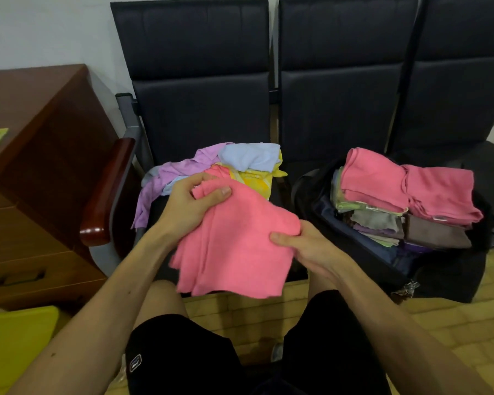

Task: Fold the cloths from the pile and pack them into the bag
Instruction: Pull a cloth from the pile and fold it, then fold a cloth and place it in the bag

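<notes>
Pink cloth [234, 240]: held in front of the body, between the knees and the front edge of the seat, partly folded, lower edge hanging free above the floor [454, 332].

Left hand [191, 203]: clamped on the upper left corner of the pink cloth. Thumb [216, 194] pressed across a small rolled flap of fabric, remaining fingers curled behind it. Bulk of the cloth extending down and to the right from this grip.

Right hand [311, 246]: clamped on the right edge of the pink cloth, about mid-height. Thumb [283, 238] on top of the fabric, fingers wrapped underneath and hidden. Cloth lying to the left of this grip, spanning the gap to the left hand.

Pile of unfolded cloths [211, 169]: on the left seat [206, 121] of the dark bench, just behind the left hand. Lilac, pale blue and yellow pieces visible, crumpled and overlapping; one lilac piece draped over the left front edge of the seat.

Bag [325, 223]: black, open, resting on the middle seat [337, 115], to the right of the right hand and close to it. Folded cloths stacked inside in two columns, rising above the rim. Folded pink cloths [405, 189] on top of both columns; green, grey, brown and purple layers below.

Wooden cabinet [40, 166]: left of the bench, beside the red-brown armrest [109, 189].

Black shorts [183, 352]: at the bottom of the view.
</notes>
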A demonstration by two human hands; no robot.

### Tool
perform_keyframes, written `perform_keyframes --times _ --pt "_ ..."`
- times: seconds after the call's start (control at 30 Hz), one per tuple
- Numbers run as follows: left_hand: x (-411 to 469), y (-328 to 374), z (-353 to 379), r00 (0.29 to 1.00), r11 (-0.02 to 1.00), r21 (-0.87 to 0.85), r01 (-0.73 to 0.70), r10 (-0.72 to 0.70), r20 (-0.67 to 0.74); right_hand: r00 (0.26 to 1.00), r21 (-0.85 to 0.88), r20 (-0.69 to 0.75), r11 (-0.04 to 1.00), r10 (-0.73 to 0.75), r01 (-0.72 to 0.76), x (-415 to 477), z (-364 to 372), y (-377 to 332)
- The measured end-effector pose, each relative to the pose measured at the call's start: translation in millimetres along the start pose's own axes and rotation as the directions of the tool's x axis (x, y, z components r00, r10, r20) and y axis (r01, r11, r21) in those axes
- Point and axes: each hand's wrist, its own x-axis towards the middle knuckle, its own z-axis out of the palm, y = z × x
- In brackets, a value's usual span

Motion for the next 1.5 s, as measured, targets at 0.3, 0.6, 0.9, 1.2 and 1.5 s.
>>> perform_keyframes --times 0.3,0.6,0.9,1.2,1.5 --pt "8 -11 49 0.863 0.468 -0.741 0.482 -0.402 0.307 0.989 0.28 -0.131 0.954 -0.074 0.109 -20 -8 -53" --pt "37 -25 136 0.692 0.749 -0.217 0.626 -0.405 0.598 0.908 0.229 -0.42 0.969 0.016 0.089 -32 -103 -41" --pt "117 -43 250 0.685 0.881 0.049 0.47 -0.4 0.61 0.768 -0.044 -0.636 0.997 -0.073 0.059 -9 -228 -27" --pt "237 -52 346 0.751 0.948 0.051 0.314 -0.281 0.598 0.716 -0.257 -0.669 0.966 -0.2 0.03 68 -351 -94" --pt "265 -96 369 0.717 0.94 0.162 0.301 -0.335 0.611 0.64 -0.35 -0.746 0.926 -0.185 -0.14 100 -390 -69"
